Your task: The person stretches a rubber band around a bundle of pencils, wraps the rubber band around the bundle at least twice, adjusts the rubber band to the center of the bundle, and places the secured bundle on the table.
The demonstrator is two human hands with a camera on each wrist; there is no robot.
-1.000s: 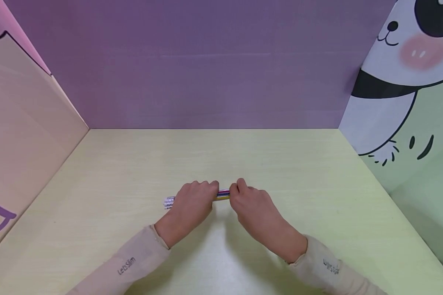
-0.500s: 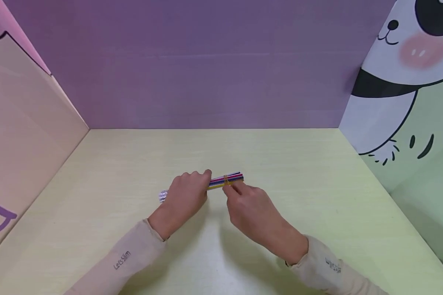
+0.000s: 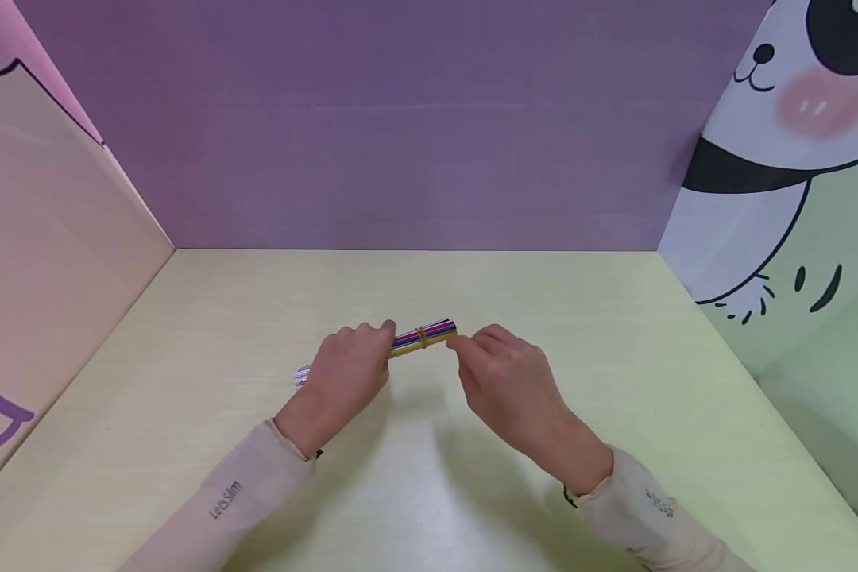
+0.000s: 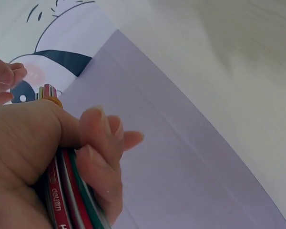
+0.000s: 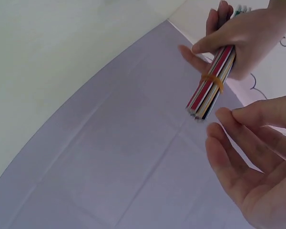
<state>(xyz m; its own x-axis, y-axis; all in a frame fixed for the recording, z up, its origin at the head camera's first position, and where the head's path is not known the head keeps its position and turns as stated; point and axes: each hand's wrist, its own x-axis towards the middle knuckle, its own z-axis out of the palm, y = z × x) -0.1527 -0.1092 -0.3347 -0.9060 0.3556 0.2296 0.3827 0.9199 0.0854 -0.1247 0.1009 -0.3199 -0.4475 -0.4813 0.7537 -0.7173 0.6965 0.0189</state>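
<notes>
My left hand grips a bundle of pencils around its middle, raised over the table and slanting up to the right. The pencil barrels are red, green and silver-striped in the left wrist view. A yellow-orange rubber band circles the bundle between the left hand and its right end. Just beyond that end is my right hand. In the right wrist view its fingers are loosely bent, thumb and forefinger close together, with nothing visible between them and a small gap to the pencils.
A pale wood-look table lies under both hands. Behind it stands a purple wall panel. A pink panel borders the left side, and a green panel with a panda drawing borders the right.
The left hand has moved left and farther from the body with the pencils, tilting their right end up. The right hand has come off that end, leaving the rubber band exposed.
</notes>
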